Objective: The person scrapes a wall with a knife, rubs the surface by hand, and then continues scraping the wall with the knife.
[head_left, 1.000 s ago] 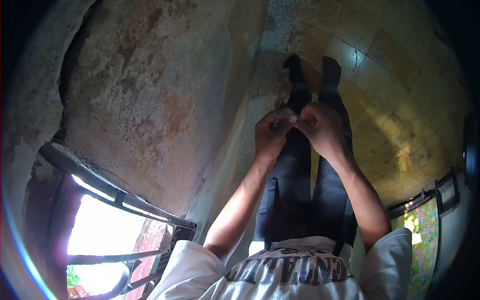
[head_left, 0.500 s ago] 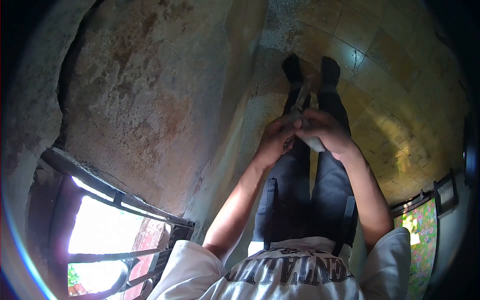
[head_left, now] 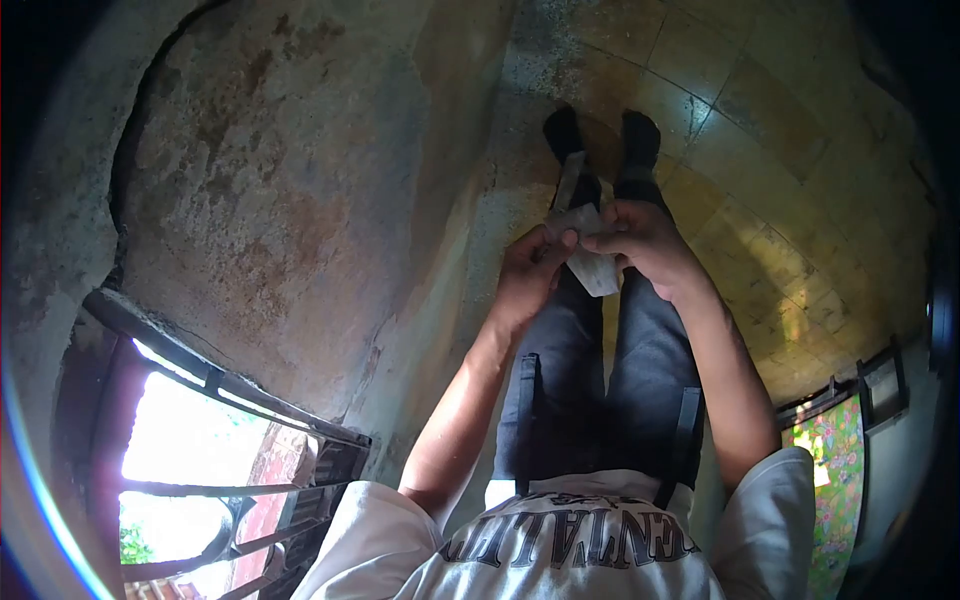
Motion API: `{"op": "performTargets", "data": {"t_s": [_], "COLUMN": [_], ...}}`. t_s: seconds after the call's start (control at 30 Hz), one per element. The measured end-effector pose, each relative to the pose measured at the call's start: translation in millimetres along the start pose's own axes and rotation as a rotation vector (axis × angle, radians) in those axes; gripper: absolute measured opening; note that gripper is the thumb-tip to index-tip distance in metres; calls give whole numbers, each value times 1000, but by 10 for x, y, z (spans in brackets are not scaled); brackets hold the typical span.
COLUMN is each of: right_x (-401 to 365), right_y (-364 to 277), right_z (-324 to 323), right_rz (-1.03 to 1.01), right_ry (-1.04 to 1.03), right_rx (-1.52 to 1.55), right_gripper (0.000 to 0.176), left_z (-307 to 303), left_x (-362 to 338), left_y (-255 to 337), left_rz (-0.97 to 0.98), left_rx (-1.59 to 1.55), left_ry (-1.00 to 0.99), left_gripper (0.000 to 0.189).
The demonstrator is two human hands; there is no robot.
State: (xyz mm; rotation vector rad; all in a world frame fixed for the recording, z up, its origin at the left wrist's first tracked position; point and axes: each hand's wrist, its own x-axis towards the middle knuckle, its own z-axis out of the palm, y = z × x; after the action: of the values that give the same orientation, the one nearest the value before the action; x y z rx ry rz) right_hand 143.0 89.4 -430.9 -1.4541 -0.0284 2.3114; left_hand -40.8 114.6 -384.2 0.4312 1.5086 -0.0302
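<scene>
A thin, whitish, see-through strip [head_left: 594,272], which looks like plastic, hangs in front of my dark trousers. My left hand [head_left: 530,268] pinches it from the left, with the thumb pressed on its middle. From the right, my right hand [head_left: 648,242] closes its thumb and fingers on the same strip, close beside the left thumb. One end reaches up toward the feet and a wider end drops below the fingers. Whether it is folded or knotted between the fingertips cannot be made out.
A stained, peeling wall [head_left: 270,200] rises on the left. Below it, a barred window [head_left: 190,470] lets in bright light. Yellowish tiles [head_left: 770,150] cover the floor around the dark-covered feet [head_left: 640,140]. A flowered curtain [head_left: 838,480] hangs at the lower right.
The strip has become more visible, spread between both hands, with its upper end now showing lighter. The hands shifted slightly left in view as the camera turned a little.
</scene>
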Motion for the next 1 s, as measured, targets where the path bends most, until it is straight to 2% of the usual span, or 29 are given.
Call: {"op": "performTargets", "data": {"t_s": [0.17, 0.23, 0.27, 0.37, 0.47, 0.57, 0.67, 0.73, 0.8, 0.87, 0.93, 1.0], "right_x": [-110, -126, -111, -136, -157, -36, 254, 564, 1002, 1545, 1700, 1817], "right_y": [-273, -218, -202, -106, -96, 29, -122, -339, -636, -744, -986, -986], "right_z": [-121, -186, -210, -174, -177, -174, -58, 143, 339, 814, 1285, 1735], "right_rz": [212, 265, 286, 176, 80, -50, -234, -433, -646, -869, -898, -882], "right_ry": [-114, -197, -245, -274, -175, -155, 23, 251, 455, 469, 575, 520], "right_rx": [12, 111, 159, 249, 71, 105, -206, -163, -347, 46, -39, 49], "right_gripper": [33, 35, 36, 30, 24, 21, 20, 16, 16, 17, 32, 53], "left_z": [88, 92, 129, 201, 158, 39, -89, -194, -322, -476, -618, -687], "left_x": [26, 18, 13, -4, 37, 89, 143, 157, 124, 105, 96, 73], "left_y": [32, 38, 33, -50, -122, -189, -165, -118, -158, -309, -593, -718], "left_rz": [93, 93, 101, 95, 44, 8, -35, -70, -123, -174, -240, -160], "left_rx": [113, 189, 123, -28, -71, -85, -193, -281, -98, -16, -31, 24], "left_ry": [-65, -138, -140, -136, -104, -30, 110, 221, 193, 183, 190, 195], "left_gripper": [31, 32, 31, 29, 26, 24, 24, 24, 27, 25, 20, 19]}}
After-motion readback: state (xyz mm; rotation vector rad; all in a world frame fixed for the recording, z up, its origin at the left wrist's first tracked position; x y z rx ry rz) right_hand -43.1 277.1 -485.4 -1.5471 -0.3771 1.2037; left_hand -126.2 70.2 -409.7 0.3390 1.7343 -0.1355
